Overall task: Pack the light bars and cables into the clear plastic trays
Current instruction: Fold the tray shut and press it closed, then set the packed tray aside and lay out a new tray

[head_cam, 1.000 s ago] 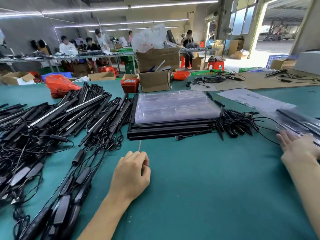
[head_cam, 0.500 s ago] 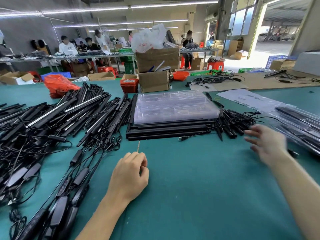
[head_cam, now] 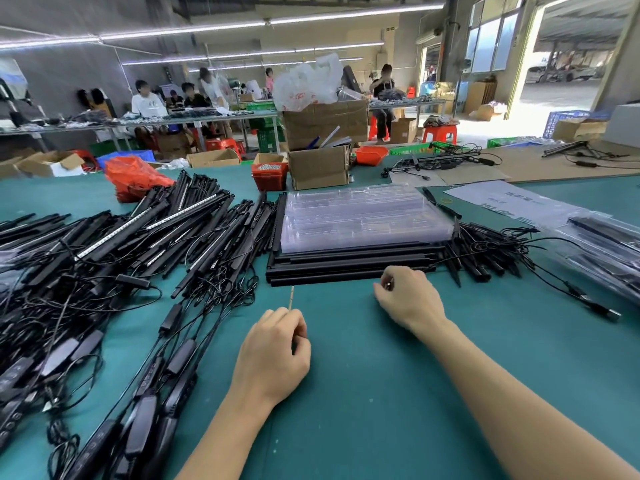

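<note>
We are sitting between units: nothing is going into a tray at this moment. Our left hand point(head_cam: 273, 355) is resting on the green table point(head_cam: 363, 393), fingers curled round a thin tan stick point(head_cam: 291, 297) that is poking out toward the stack. Our right hand point(head_cam: 408, 299) is curling its fingers at the near edge of the row of black light bars point(head_cam: 346, 268), pinching something small with a metallic glint, probably a cable plug, but we cannot tell for sure. The hands are apart, with bare table between them. The clear plastic trays point(head_cam: 363, 220) are lying stacked on top of those bars, straight ahead, and they are looking empty from here. Loose light bars and cables point(head_cam: 114, 258) are piling up on the left, more cabled bars point(head_cam: 485, 251) are fanning out just right of the stack, and filled clear trays point(head_cam: 609, 247) are sitting at the far right edge. We are judging the step as starting the next unit: taking one bar and its lead from the stack. The next move is calling for a firmer grip on a single bar, pulling its cable free of the tangle, and getting a tray down onto open table. The stick in our left hand is getting in the way, so we are probably needing to drop it first.
</note>
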Tool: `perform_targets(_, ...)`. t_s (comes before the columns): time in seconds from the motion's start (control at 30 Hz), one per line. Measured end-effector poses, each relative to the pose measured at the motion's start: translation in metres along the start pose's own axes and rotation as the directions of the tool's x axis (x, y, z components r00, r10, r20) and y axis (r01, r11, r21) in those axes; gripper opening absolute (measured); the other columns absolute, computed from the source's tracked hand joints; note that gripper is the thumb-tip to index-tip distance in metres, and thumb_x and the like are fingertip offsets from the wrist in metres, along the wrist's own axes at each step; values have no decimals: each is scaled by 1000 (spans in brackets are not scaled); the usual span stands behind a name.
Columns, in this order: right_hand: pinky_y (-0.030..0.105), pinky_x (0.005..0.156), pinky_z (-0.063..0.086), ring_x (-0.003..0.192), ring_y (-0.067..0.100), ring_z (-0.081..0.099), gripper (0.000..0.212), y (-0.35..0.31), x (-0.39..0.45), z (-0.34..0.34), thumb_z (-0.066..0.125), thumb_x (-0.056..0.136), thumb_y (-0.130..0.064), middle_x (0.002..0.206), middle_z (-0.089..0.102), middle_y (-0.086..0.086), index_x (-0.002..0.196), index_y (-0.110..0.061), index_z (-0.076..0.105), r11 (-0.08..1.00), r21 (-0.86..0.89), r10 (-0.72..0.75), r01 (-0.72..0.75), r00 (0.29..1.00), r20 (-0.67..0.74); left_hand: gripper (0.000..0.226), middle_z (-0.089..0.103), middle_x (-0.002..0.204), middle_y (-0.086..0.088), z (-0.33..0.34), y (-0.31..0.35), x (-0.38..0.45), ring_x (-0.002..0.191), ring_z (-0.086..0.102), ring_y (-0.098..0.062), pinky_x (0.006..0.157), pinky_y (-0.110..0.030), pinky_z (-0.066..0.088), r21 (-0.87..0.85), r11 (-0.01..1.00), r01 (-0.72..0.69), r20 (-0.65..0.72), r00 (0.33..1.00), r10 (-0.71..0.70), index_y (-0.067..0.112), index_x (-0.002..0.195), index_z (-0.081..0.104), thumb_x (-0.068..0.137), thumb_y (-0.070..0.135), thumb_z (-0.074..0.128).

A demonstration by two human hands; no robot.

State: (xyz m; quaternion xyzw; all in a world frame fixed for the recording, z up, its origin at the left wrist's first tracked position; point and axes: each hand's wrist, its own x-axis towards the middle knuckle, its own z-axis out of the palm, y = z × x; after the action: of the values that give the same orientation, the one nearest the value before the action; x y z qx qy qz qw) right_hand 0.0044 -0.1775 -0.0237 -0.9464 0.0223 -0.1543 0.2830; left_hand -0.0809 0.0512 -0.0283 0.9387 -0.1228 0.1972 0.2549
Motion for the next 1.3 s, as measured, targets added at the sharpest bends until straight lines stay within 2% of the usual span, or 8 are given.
perform_targets(0.13, 31, 60, 45, 70, 25, 63, 19, 15, -3, -32, 67, 90, -32, 67, 66, -7, 77, -18, 71, 986, 110, -90, 124, 959, -267, 15, 51, 73, 11, 1, -1, 1, 80, 47, -10, 67, -28, 44, 5, 1000, -8, 9, 1000, 8, 19, 75, 51, 84, 8, 56)
perform_targets(0.27, 38, 71, 53, 84, 32, 68, 22, 39, 8, -78, 59, 91, -27, 92, 75, 10, 102, -14, 73, 966, 60, -176, 253, 805, -566, 16, 51, 74, 12, 1, 0, 0, 80, 47, -9, 67, -28, 43, 1, 1000, -5, 8, 1000, 5, 20, 75, 51, 84, 8, 55)
perform_targets(0.4, 52, 114, 31, 145, 36, 33, 84, 81, 33, -124, 60, 92, -29, 163, 21, 17, 158, -19, 9, 930, 340, 311, -141, 796, -520, 16, 50, 74, 11, 2, -1, 0, 80, 46, -9, 66, -28, 44, 9, 1000, 0, 3, 1000, 0, 20, 74, 51, 84, 8, 55)
perform_targets(0.53, 64, 117, 10, 149, 49, -9, 115, 103, 25, -130, 70, 85, -23, 161, -26, 19, 153, -36, -22, 842, 310, 537, -442, 740, -405, 17, 49, 74, 12, 3, -2, 1, 80, 46, -9, 65, -24, 40, 23, 1000, -6, 2, 1000, 6, 22, 73, 50, 83, 9, 56)
perform_targets(0.67, 59, 118, 5, 151, 37, -12, 96, 88, 6, -94, 70, 81, -20, 165, -12, 13, 156, -25, 9, 917, 241, 396, -319, 804, -444, 18, 50, 74, 12, 2, -3, 1, 80, 46, -8, 64, -22, 39, 32, 999, -11, 8, 1000, 10, 22, 73, 50, 84, 9, 56)
perform_targets(0.83, 47, 116, 20, 143, 29, 20, 56, 57, -7, -46, 67, 88, -18, 152, 35, 15, 141, -13, 48, 937, 298, 277, -184, 910, -309, 18, 50, 74, 12, 2, -4, 0, 81, 46, -6, 63, -20, 38, 34, 999, -6, 17, 1000, 6, 23, 73, 50, 84, 10, 56)
perform_targets(1.13, 31, 90, 38, 110, 22, 54, 8, 57, -17, -36, 63, 92, -18, 102, 65, -2, 99, -22, 66, 906, 417, 175, -71, 961, -215, 18, 50, 74, 13, 2, -3, 1, 82, 47, -6, 66, -24, 43, 30, 999, 11, 36, 999, -12, 23, 74, 51, 84, 10, 57)
perform_targets(1.3, 28, 77, 40, 92, 17, 60, 16, 55, -19, -31, 63, 91, -22, 82, 65, -15, 76, -28, 63, 950, 311, 60, -21, 991, -119, 13, 51, 78, 12, -3, 1, 6, 82, 47, -9, 70, -26, 41, 142, 990, 13, 109, 994, -28, 25, 77, 50, 85, 15, 53)
